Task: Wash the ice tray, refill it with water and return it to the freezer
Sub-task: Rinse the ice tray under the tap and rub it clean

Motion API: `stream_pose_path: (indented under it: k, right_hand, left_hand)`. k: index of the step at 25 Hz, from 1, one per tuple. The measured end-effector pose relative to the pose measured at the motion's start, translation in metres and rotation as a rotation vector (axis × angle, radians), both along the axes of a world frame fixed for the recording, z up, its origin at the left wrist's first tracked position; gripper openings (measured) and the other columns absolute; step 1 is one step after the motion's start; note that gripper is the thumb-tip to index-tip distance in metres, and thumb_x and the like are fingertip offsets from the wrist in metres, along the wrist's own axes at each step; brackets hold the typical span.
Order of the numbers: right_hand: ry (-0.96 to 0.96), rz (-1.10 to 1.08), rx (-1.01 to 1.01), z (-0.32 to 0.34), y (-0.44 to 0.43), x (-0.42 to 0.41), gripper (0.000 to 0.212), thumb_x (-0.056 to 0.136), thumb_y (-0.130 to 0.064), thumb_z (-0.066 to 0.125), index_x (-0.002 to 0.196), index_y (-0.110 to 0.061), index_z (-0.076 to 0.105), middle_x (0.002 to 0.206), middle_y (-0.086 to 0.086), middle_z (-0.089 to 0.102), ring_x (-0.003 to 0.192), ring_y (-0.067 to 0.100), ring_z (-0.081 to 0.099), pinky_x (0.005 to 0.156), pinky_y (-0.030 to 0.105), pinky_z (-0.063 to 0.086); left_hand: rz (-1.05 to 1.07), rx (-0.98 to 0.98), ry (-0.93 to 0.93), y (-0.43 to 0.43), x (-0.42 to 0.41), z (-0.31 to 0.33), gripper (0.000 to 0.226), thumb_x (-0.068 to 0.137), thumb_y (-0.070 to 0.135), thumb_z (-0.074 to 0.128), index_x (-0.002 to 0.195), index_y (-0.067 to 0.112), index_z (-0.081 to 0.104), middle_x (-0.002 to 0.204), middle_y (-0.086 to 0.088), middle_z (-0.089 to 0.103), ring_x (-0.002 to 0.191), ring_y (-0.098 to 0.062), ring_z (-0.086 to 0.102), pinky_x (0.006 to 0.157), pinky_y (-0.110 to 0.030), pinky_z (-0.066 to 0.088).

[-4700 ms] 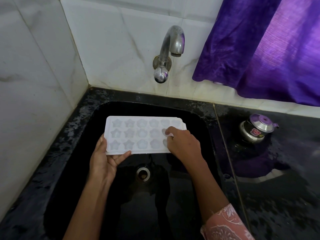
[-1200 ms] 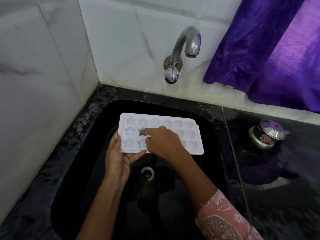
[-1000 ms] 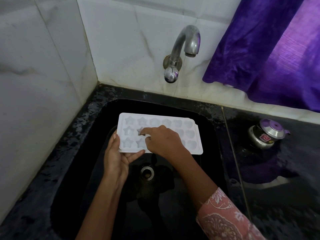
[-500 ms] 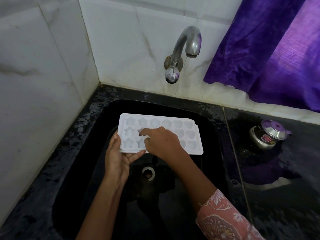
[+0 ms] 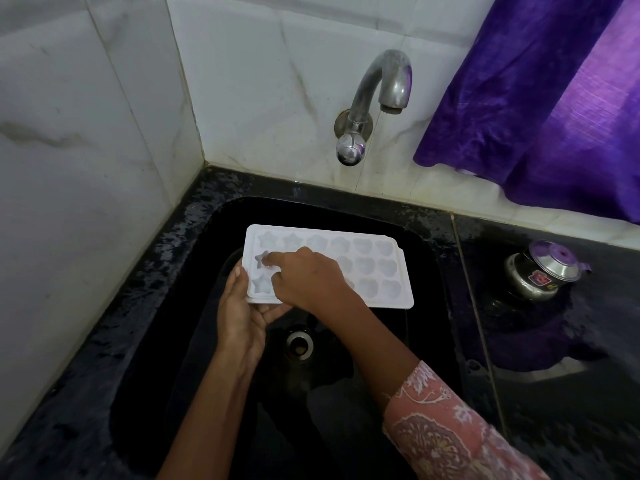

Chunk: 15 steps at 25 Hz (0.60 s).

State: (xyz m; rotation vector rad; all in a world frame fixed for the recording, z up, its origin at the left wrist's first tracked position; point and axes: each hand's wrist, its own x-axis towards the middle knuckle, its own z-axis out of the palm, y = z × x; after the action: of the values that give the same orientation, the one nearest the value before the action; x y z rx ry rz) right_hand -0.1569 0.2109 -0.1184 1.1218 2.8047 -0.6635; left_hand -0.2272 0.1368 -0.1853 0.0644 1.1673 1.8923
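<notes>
Within the last seconds the right hand [image 5: 308, 282] has gone from the right end of the ice tray [image 5: 381, 268] to its left end; its stretched index finger now presses into a star cell of the middle row, the other fingers loosely bent. At the left, the left hand [image 5: 242, 306] grips the tray's near-left corner. The tray is level over the black sink [image 5: 166, 327], at 12 o'clock from the drain [image 5: 299, 344]. The tap [image 5: 377, 95] is at 1 o'clock from the tray, and a small steel pot [image 5: 543, 271] at 3 o'clock, under a purple curtain [image 5: 554, 98].
</notes>
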Motion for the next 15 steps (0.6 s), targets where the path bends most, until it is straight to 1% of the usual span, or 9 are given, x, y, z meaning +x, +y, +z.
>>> stream_pose_path:
  k: [3, 5, 6, 8, 10, 12, 13, 15]
  right_hand:
    - [-0.001, 0.011, 0.006, -0.0011, 0.0001, -0.0036, 0.043, 0.091, -0.018, 0.043, 0.131, -0.033, 0.050, 0.116, 0.007, 0.062, 0.095, 0.026, 0.060, 0.076, 0.029, 0.040]
    - [0.001, 0.022, 0.013, -0.0022, 0.0006, -0.0044, 0.042, 0.091, -0.017, 0.043, 0.130, -0.032, 0.051, 0.118, 0.007, 0.062, 0.098, 0.027, 0.060, 0.081, 0.031, 0.043]
    - [0.001, 0.024, 0.014, -0.0028, 0.0009, -0.0045, 0.042, 0.092, -0.017, 0.043, 0.130, -0.031, 0.051, 0.119, 0.007, 0.062, 0.098, 0.027, 0.060, 0.082, 0.031, 0.044]
    - [-0.006, 0.029, 0.035, -0.0040, 0.0023, -0.0045, 0.040, 0.092, -0.018, 0.044, 0.129, -0.031, 0.051, 0.115, 0.007, 0.062, 0.094, 0.026, 0.060, 0.076, 0.030, 0.042]
    - [-0.023, 0.042, 0.101, -0.0040, 0.0040, -0.0050, 0.039, 0.092, -0.018, 0.044, 0.127, -0.031, 0.052, 0.107, 0.006, 0.063, 0.085, 0.023, 0.059, 0.070, 0.027, 0.038]
    - [-0.036, 0.058, 0.160, -0.0028, 0.0037, -0.0063, 0.037, 0.093, -0.019, 0.044, 0.127, -0.030, 0.052, 0.101, 0.006, 0.063, 0.074, 0.019, 0.052, 0.067, 0.027, 0.035]
    - [-0.038, 0.061, 0.170, -0.0021, 0.0031, -0.0072, 0.037, 0.093, -0.019, 0.044, 0.127, -0.030, 0.052, 0.101, 0.006, 0.063, 0.072, 0.019, 0.050, 0.067, 0.027, 0.034]
    - [-0.034, 0.060, 0.152, -0.0008, 0.0016, -0.0092, 0.038, 0.092, -0.019, 0.044, 0.128, -0.031, 0.052, 0.104, 0.006, 0.063, 0.080, 0.021, 0.056, 0.068, 0.027, 0.034]
  left_hand:
    - [0.002, 0.002, -0.008, 0.0005, -0.0003, -0.0015, 0.026, 0.100, 0.028, 0.039, 0.105, 0.019, 0.063, 0.083, 0.001, 0.075, 0.070, -0.014, 0.071, 0.050, -0.028, 0.056]
    - [0.007, -0.003, -0.008, 0.0007, -0.0002, -0.0025, 0.025, 0.099, 0.028, 0.039, 0.105, 0.019, 0.063, 0.082, 0.001, 0.075, 0.069, -0.014, 0.071, 0.050, -0.028, 0.056]
    - [0.009, -0.004, -0.007, 0.0009, -0.0002, -0.0028, 0.025, 0.099, 0.027, 0.039, 0.105, 0.019, 0.063, 0.082, 0.001, 0.075, 0.069, -0.014, 0.071, 0.050, -0.028, 0.056]
    - [0.005, -0.003, 0.002, 0.0011, 0.0000, -0.0030, 0.026, 0.100, 0.027, 0.039, 0.105, 0.020, 0.063, 0.082, 0.002, 0.075, 0.070, -0.014, 0.071, 0.050, -0.029, 0.056]
    - [-0.002, 0.000, 0.009, 0.0014, 0.0007, -0.0027, 0.026, 0.100, 0.028, 0.038, 0.104, 0.020, 0.063, 0.084, 0.002, 0.075, 0.071, -0.014, 0.072, 0.051, -0.029, 0.056]
    - [0.000, 0.004, 0.012, 0.0011, 0.0006, -0.0016, 0.026, 0.100, 0.029, 0.038, 0.103, 0.021, 0.063, 0.084, 0.002, 0.075, 0.072, -0.014, 0.072, 0.051, -0.029, 0.056]
    - [0.002, 0.006, 0.011, 0.0011, 0.0002, -0.0010, 0.026, 0.100, 0.029, 0.038, 0.103, 0.022, 0.063, 0.084, 0.002, 0.075, 0.072, -0.014, 0.072, 0.051, -0.029, 0.056]
    - [0.006, 0.004, 0.010, 0.0009, -0.0006, -0.0002, 0.026, 0.100, 0.029, 0.038, 0.102, 0.023, 0.063, 0.082, 0.003, 0.075, 0.070, -0.013, 0.071, 0.050, -0.028, 0.055]
